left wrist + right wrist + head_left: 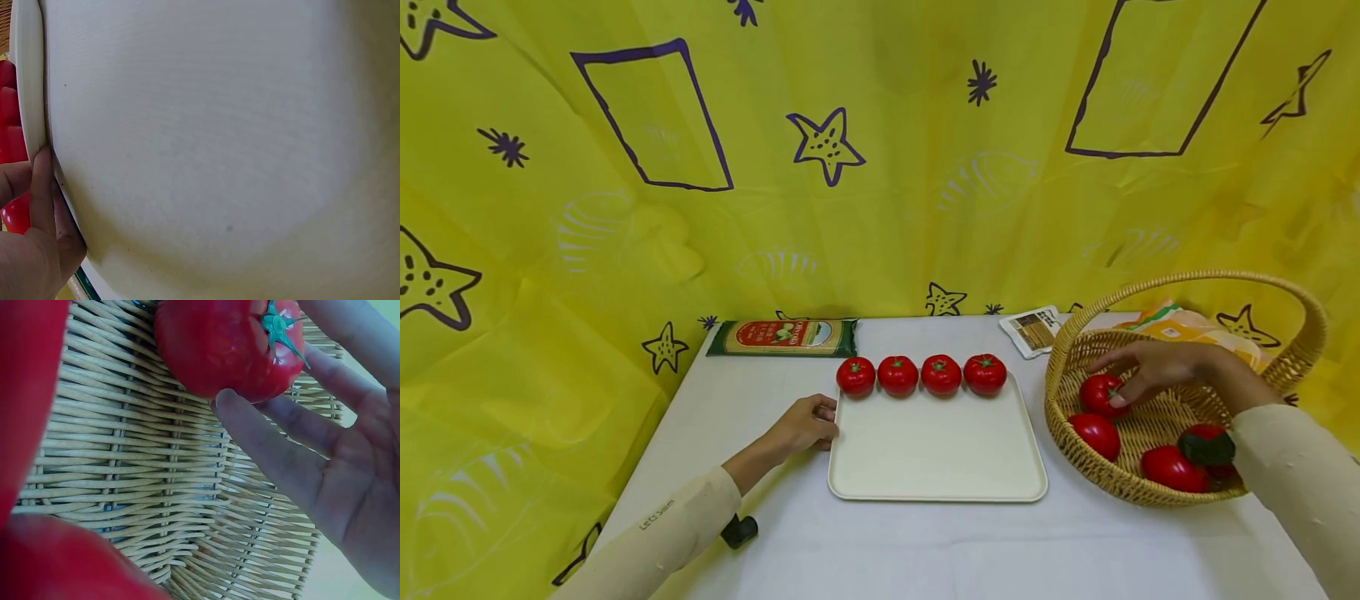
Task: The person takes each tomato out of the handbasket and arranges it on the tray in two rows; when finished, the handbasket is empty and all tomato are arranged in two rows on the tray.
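My left hand point(808, 423) pinches the left rim of a cream rectangular tray point(936, 450). In the left wrist view, the thumb and fingers point(41, 187) meet at the tray's edge. A row of several red tomatoes point(898, 376) lies along the tray's far side. At the right, my right hand point(1157, 371) reaches into a wicker basket point(1063, 354). Its fingers spread around a red tomato point(231, 344) with a green stem, a fingertip right at the fruit's edge. More tomatoes point(1175, 468) sit in the basket, one partly hidden by a black wrist device.
A green package point(782, 337) lies at the back left, and a small white-and-brown packet point(1033, 331) at the back near the basket. Behind the basket is an orange-and-white bag point(1202, 329). The basket's tall handle point(1187, 277) arches over its opening. A yellow patterned curtain point(880, 208) hangs behind the table.
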A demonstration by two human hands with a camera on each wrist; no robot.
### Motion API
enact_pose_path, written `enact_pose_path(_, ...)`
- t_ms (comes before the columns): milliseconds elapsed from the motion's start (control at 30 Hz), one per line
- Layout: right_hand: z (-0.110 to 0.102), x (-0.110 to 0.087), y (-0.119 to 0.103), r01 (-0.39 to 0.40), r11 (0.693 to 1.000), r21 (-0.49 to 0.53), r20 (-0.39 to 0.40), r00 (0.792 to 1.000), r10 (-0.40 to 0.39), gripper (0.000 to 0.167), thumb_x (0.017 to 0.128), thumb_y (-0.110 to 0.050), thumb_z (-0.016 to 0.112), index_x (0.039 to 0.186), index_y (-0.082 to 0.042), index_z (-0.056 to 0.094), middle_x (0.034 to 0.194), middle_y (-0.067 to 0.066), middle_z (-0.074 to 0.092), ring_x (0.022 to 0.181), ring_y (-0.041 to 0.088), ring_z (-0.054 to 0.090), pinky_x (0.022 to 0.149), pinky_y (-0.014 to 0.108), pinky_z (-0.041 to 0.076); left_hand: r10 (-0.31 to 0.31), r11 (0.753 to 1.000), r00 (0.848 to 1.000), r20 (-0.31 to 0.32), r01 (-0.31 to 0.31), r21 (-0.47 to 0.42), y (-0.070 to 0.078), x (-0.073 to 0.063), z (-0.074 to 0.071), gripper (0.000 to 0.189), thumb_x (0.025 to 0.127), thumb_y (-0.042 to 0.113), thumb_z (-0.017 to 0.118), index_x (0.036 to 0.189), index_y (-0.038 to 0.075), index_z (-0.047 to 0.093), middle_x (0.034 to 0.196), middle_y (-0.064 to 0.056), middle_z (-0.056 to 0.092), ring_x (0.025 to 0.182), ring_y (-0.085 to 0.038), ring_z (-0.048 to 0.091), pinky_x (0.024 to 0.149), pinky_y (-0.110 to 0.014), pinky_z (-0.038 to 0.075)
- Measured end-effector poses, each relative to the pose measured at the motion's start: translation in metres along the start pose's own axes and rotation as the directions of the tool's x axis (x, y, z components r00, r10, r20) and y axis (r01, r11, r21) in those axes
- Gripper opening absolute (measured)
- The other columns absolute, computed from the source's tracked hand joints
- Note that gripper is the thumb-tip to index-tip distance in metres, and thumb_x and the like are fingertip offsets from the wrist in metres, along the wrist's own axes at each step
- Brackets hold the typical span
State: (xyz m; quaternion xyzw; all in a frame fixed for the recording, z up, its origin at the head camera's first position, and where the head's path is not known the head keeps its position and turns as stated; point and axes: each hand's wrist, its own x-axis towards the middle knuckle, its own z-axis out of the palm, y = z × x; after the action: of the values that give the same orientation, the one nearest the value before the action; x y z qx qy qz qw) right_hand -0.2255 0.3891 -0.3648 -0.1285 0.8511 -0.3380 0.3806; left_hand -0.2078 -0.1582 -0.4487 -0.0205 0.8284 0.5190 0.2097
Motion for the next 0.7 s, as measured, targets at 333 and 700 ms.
enact_pose_path(333,0.002,0.006,-0.003,-0.031,0.999,0.014,0.005,1.000,0.031,0.074,0.089,-0.020,0.076,0.149,0.003,0.040,0.147,0.034,0.039,0.124,0.033,0.056,0.096,0.041,0.057,-0.010,1.000,1.000,0.000,0.010,0.013,-0.001,0.001,0.000,0.046,0.083,-0.004,0.067,0.128,-0.004,0.055,0.106,-0.013,0.055,0.082,-0.020,0.058,0.066,-0.029,0.061)
enact_pose_path(700,0.000,0.013,-0.001,-0.056,0.996,0.068,0.040,0.998,0.053,0.065,0.089,-0.014,0.075,0.143,0.006,0.045,0.134,0.022,0.053,0.115,0.026,0.060,0.096,0.040,0.058,0.006,1.000,1.000,-0.002,-0.006,0.007,0.000,0.000,0.000,0.046,0.083,-0.005,0.067,0.127,-0.005,0.055,0.104,-0.013,0.055,0.080,-0.019,0.058,0.066,-0.030,0.061)
